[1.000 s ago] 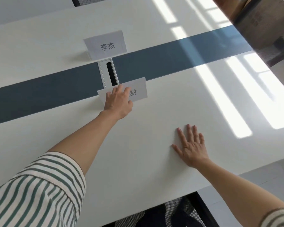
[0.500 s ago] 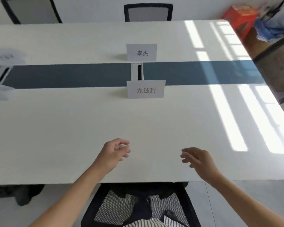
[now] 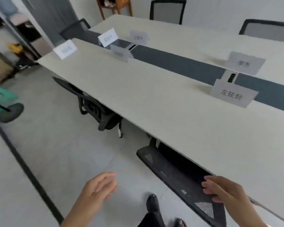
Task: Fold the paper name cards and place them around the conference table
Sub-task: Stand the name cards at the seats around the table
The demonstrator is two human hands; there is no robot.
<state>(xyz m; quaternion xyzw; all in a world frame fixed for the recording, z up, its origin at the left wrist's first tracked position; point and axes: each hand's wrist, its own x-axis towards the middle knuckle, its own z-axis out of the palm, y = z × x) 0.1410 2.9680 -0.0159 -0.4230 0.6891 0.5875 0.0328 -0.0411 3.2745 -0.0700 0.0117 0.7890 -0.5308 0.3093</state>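
- Standing beside the conference table (image 3: 154, 99) in the head view, I hold my left hand (image 3: 97, 189) and right hand (image 3: 223, 190) loosely spread, grasping nothing.
- Six folded name cards stand tent-wise near the dark centre strip (image 3: 179, 63), the nearest card (image 3: 231, 94) facing its seat's chair (image 3: 179, 176).

Three characters, 左铉封, are printed on the nearest folded name card (image 3: 233, 94), which is stood on the tabletop (image 3: 154, 99). The print on the other cards is too blurred to be read.
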